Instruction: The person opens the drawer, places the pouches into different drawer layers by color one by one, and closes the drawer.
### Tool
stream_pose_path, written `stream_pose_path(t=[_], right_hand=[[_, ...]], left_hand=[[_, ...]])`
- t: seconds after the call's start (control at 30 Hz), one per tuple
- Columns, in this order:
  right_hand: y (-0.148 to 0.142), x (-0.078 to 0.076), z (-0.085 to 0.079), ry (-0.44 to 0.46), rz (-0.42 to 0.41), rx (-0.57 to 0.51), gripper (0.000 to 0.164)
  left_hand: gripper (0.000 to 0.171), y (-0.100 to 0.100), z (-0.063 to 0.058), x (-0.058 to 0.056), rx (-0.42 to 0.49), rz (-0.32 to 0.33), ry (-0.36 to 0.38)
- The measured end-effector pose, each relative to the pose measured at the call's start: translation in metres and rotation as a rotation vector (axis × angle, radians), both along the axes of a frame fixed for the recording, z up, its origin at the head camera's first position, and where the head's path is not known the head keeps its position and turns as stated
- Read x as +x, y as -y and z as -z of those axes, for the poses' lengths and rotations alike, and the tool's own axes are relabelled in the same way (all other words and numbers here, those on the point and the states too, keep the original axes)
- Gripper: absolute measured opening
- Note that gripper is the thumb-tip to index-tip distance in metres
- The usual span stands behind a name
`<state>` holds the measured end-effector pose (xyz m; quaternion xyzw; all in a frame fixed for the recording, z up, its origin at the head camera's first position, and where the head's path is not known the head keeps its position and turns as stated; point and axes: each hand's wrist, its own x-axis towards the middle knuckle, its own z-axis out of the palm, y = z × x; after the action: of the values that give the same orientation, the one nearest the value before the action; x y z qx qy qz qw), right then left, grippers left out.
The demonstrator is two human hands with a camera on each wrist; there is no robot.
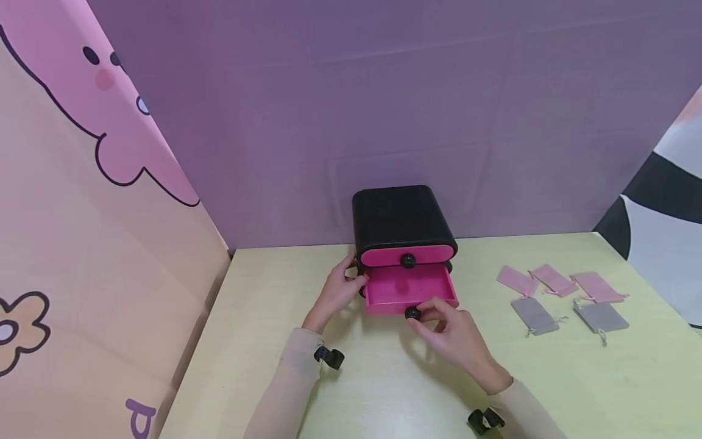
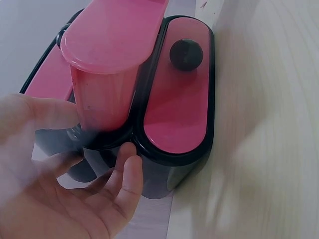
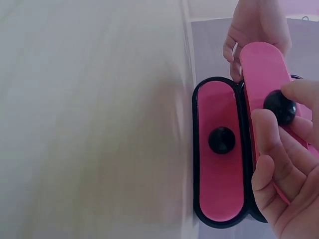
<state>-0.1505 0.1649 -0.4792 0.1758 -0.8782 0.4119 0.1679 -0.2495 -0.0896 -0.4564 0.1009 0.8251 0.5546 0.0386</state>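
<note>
A small black drawer cabinet [image 1: 403, 213] with pink drawers stands at the back of the table. Its middle drawer [image 1: 403, 286] is pulled out, and the pink floor inside shows. My right hand [image 1: 455, 335] pinches the round black knob [image 3: 280, 107] of that drawer between thumb and fingers. At the cabinet's left side my left hand [image 1: 337, 292] holds the casing, its thumb by the drawer's side and its fingers against the black wall. The top drawer [image 1: 408, 255] and the bottom drawer [image 2: 182, 99] are closed, each with a black knob.
To the right lie several small drawstring pouches: pink pouches [image 1: 598, 287] in a back row and grey pouches [image 1: 534, 315] in front. A purple cloth backdrop [image 1: 384, 110] rises right behind the cabinet. The pale wooden table [image 1: 362, 390] extends toward me.
</note>
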Motion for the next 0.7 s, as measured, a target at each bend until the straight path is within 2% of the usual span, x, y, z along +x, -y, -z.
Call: stream_pose_path(t=[0.17,0.4,0.57,0.7], right_hand=[[-0.006,0.000,-0.007,-0.019,0.016,0.020,0.010],[-0.020,-0.002,-0.018,-0.074,0.039,0.002,0.010],[-0.034,-0.002,-0.020,-0.060,0.088,0.001,0.004],[-0.048,-0.002,-0.021,-0.012,0.120,-0.006,0.004]], left_hand=[[0.072,0.001,-0.001,0.001,0.008,0.007,0.008],[0.073,0.002,0.000,0.000,0.016,0.012,-0.001],[0.073,0.003,0.000,0.000,0.015,0.016,0.000],[0.072,0.003,0.001,0.001,0.020,0.022,0.001]])
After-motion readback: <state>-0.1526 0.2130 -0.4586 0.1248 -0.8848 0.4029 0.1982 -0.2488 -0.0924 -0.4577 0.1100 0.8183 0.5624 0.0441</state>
